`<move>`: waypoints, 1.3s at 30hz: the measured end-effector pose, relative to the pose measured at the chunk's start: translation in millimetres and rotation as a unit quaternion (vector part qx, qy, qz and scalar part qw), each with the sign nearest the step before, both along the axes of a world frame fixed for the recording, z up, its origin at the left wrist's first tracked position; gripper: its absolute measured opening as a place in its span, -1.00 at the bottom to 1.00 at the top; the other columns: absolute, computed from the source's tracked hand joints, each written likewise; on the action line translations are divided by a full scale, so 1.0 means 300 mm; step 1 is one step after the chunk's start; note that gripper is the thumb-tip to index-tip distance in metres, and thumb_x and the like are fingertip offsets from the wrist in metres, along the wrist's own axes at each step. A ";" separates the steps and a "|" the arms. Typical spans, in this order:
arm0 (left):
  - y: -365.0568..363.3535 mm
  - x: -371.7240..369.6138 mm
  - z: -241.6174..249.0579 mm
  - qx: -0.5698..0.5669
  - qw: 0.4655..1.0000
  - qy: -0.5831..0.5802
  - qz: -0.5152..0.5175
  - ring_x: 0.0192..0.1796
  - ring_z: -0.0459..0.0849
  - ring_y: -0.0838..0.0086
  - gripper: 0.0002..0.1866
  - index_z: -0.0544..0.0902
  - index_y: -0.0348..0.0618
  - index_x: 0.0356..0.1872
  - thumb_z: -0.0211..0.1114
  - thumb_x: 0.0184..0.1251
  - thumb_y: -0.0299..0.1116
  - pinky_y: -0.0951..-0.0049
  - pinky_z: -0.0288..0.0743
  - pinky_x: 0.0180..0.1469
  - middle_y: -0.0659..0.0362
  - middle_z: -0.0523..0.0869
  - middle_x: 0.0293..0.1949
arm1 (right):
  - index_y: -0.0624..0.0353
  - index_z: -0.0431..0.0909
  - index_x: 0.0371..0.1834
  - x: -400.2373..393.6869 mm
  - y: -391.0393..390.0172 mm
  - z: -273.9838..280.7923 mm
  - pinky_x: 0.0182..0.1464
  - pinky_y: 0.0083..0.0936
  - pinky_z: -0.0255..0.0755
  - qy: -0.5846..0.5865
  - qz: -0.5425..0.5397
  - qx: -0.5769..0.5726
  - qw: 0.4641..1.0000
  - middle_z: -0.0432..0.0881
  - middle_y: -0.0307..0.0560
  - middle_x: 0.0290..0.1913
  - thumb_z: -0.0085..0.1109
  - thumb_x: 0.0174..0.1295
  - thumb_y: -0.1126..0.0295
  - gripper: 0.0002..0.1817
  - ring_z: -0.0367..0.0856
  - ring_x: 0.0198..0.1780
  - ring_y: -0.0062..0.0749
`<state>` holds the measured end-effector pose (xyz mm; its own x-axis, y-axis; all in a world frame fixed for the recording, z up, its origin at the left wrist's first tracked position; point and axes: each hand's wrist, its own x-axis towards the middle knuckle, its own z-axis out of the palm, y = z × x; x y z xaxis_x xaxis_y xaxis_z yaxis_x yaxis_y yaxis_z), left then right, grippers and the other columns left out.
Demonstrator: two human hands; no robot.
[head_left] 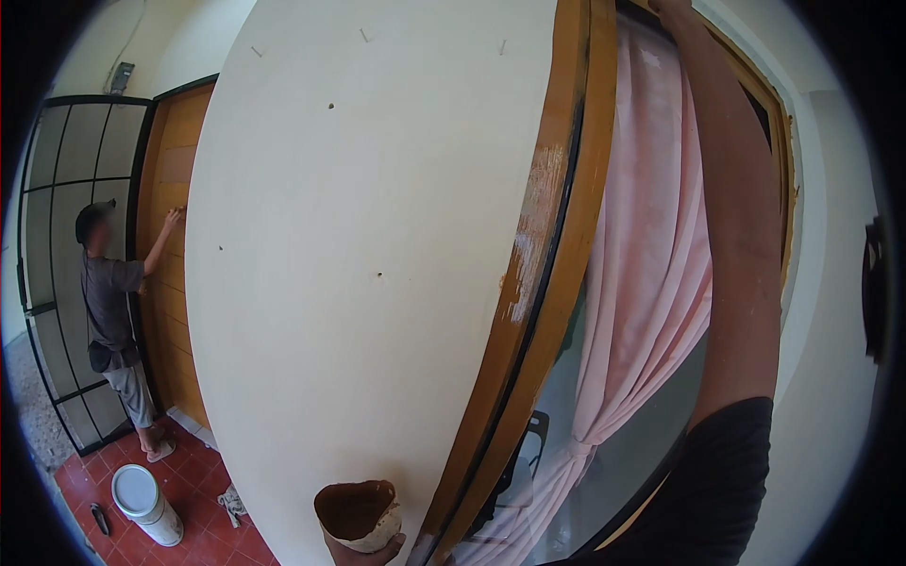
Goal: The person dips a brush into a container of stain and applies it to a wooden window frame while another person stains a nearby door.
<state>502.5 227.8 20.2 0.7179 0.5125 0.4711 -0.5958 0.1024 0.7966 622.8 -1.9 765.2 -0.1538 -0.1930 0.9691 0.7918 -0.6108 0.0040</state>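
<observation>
At the bottom of the view my left hand point(363, 555) is wrapped round a rough-rimmed, cream-coloured cup point(379, 530), brown on the inside. The cup is held close to the white wall point(359, 377), left of the wooden window frame point(491, 377). My right arm reaches up across the window, and my right hand point(672, 8) is at the top part of the frame. Its fingers are cut off by the image edge, so what it holds cannot be seen. Pale scraped patches point(533, 236) show on the brown frame.
A pink curtain point(651, 208) hangs tied inside the window. Nails and small holes mark the wall. At left another person point(113, 302) stands with a raised hand at a wooden door point(175, 274). A lidded white bucket point(146, 505) and a rag point(231, 505) are on red tiles.
</observation>
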 end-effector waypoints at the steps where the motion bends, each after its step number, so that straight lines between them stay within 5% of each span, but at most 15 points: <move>1: 0.001 -0.003 -0.001 0.001 1.000 0.001 0.001 0.13 0.70 0.31 -0.33 0.57 -0.28 0.22 0.61 0.03 -0.38 0.30 0.54 0.24 0.07 0.73 0.09 | 0.30 0.77 -0.35 0.009 0.003 -0.005 -0.17 -0.31 0.49 -0.053 -0.007 -0.002 0.999 0.77 0.00 -0.29 0.38 0.30 0.14 -0.64 0.67 -0.24 -0.29; 14: -0.013 -0.011 0.009 -0.006 1.000 -0.025 0.000 0.12 0.71 0.30 -0.29 0.55 -0.29 0.23 0.64 0.00 -0.35 0.30 0.55 0.23 0.05 0.73 0.08 | 0.28 0.74 -0.19 0.067 -0.008 0.002 -0.15 -0.22 0.49 -0.051 0.035 0.023 0.998 0.75 0.04 -0.24 0.43 0.23 0.10 -0.61 0.65 -0.23 -0.25; 17: -0.012 -0.015 0.024 -0.002 1.000 -0.028 0.005 0.11 0.71 0.30 -0.30 0.56 -0.29 0.22 0.64 0.00 -0.34 0.30 0.55 0.23 0.05 0.73 0.08 | 0.30 0.73 -0.21 0.077 -0.018 0.025 -0.17 -0.21 0.50 -0.046 -0.089 0.053 0.994 0.75 0.07 -0.24 0.43 0.23 0.08 -0.58 0.67 -0.22 -0.20; 20: -0.009 -0.035 0.048 -0.006 1.000 -0.029 0.000 0.11 0.71 0.30 -0.31 0.56 -0.29 0.21 0.63 0.00 -0.34 0.30 0.56 0.23 0.05 0.73 0.07 | 0.31 0.73 -0.23 0.015 0.006 -0.043 -0.13 -0.23 0.51 -0.078 0.027 0.103 0.991 0.75 0.09 -0.23 0.43 0.25 0.06 -0.57 0.68 -0.21 -0.17; 23: -0.006 -0.029 0.024 -0.009 1.000 -0.019 0.013 0.09 0.71 0.32 -0.32 0.57 -0.28 0.20 0.63 0.00 -0.34 0.32 0.57 0.20 0.07 0.73 0.06 | 0.31 0.71 -0.20 -0.022 -0.011 -0.054 -0.11 -0.26 0.51 -0.080 0.024 0.031 0.996 0.75 0.06 -0.25 0.40 0.28 0.06 -0.57 0.69 -0.19 -0.20; 25: -0.003 -0.025 0.017 -0.012 1.000 -0.008 0.027 0.08 0.71 0.33 -0.33 0.57 -0.27 0.19 0.63 0.00 -0.34 0.33 0.58 0.18 0.08 0.73 0.05 | 0.25 0.69 -0.15 -0.055 -0.039 -0.042 0.01 -0.30 0.51 -0.148 -0.099 -0.082 0.981 0.75 -0.05 -0.23 0.35 0.35 0.12 -0.64 0.67 -0.13 -0.29; 29: -0.003 -0.019 0.012 -0.026 1.000 -0.003 0.013 0.06 0.71 0.35 -0.34 0.58 -0.26 0.18 0.63 0.00 -0.33 0.34 0.59 0.15 0.11 0.73 0.04 | 0.14 0.68 -0.11 -0.083 -0.072 0.021 0.24 -0.29 0.43 -0.137 0.007 -0.270 0.953 0.72 -0.24 -0.17 0.27 0.43 0.15 -0.73 0.61 -0.02 -0.43; 36: -0.014 -0.015 0.023 -0.015 0.998 -0.036 0.039 0.06 0.71 0.36 -0.34 0.59 -0.24 0.19 0.64 0.00 -0.32 0.35 0.57 0.15 0.11 0.72 0.06 | 0.16 0.68 -0.20 -0.086 0.006 -0.003 0.07 -0.36 0.52 -0.082 -0.137 -0.208 0.965 0.73 -0.21 -0.23 0.34 0.36 0.15 -0.72 0.64 -0.11 -0.45; 39: 0.006 -0.017 0.023 -0.028 0.999 -0.008 0.021 0.07 0.70 0.34 -0.33 0.59 -0.24 0.19 0.64 0.01 -0.31 0.32 0.56 0.17 0.09 0.71 0.07 | 0.18 0.70 -0.29 -0.045 0.009 0.027 -0.03 -0.35 0.54 -0.231 -0.110 -0.200 0.946 0.78 -0.15 -0.24 0.37 0.32 0.21 -0.76 0.69 -0.15 -0.42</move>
<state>497.3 229.5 27.2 0.6871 0.5683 0.4527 -0.6137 0.1205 0.7803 609.3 0.7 773.3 -0.5718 0.2616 0.7775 0.5028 -0.6372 0.5842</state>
